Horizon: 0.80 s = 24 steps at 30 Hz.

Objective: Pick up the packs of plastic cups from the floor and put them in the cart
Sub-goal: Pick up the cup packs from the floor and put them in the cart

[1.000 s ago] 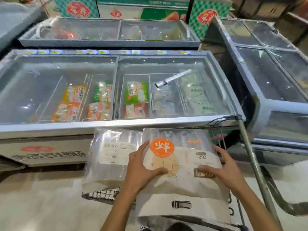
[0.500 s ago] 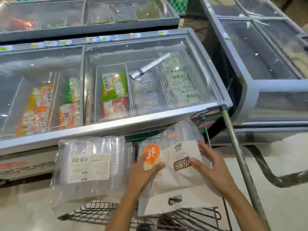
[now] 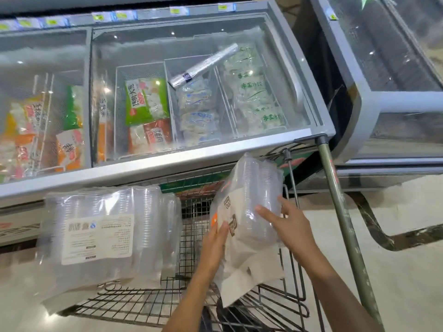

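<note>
Probably the left hand point(image 3: 214, 245) and the right hand point(image 3: 286, 225) press with nearly straight fingers on opposite sides of the pack of plastic cups point(image 3: 247, 224) to stand it on edge, so that it fits in the cart point(image 3: 191, 305) beside the second pack point(image 3: 105, 238). This pack is over the cart's right half, tilted, transparent, with stacked clear cups, a pale paper band and an orange mark. The second pack, also clear with a white label, lies on the cart's left side.

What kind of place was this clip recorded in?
Most likely a supermarket's frozen-food aisle: glass-topped chest freezers hold packaged frozen foods, yellow price tags line the freezer edge, and a wire shopping cart stands against it.
</note>
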### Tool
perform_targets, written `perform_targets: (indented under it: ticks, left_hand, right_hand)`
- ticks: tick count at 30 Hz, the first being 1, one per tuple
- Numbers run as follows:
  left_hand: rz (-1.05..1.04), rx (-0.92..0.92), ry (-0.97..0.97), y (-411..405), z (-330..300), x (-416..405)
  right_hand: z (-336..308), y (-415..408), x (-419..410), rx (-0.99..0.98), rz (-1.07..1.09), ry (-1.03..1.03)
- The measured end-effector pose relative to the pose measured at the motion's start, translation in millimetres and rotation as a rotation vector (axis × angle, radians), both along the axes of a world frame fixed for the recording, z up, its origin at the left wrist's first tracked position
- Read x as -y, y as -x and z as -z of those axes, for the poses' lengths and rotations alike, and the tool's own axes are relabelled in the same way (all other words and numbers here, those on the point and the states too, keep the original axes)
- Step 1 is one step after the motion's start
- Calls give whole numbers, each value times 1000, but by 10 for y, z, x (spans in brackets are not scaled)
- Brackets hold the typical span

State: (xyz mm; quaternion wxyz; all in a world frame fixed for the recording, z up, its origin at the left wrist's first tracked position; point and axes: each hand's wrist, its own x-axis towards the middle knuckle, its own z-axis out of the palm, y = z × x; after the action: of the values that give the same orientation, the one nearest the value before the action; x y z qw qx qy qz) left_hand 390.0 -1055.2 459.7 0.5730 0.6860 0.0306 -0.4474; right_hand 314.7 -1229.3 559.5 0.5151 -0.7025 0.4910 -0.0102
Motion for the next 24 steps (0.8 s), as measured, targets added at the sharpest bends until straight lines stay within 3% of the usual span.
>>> perform_targets:
  ticks: [2, 4, 9, 17, 20, 24]
  left_hand:
    - [-60, -86, -10, 21, 285, 63]
    - [-73, -158, 40, -37, 152, 124]
    - [-159, -121, 157, -327, 68, 244]
    - [162, 225, -94, -567, 574, 458]
    - [176, 219, -203, -494, 778, 400]
    - [221, 165, -248, -527, 1031, 285]
  right_hand:
    - [67, -78, -93, -38, -48, 26]
    - [165, -135, -156, -14, -65, 41]
    - [527, -156, -239, -62, -164, 193]
    - [1343, -170, -359, -20, -138, 44]
    - [1675, -238, -392, -15, -125, 98]
    - [2111, -313, -499, -112, -268, 114]
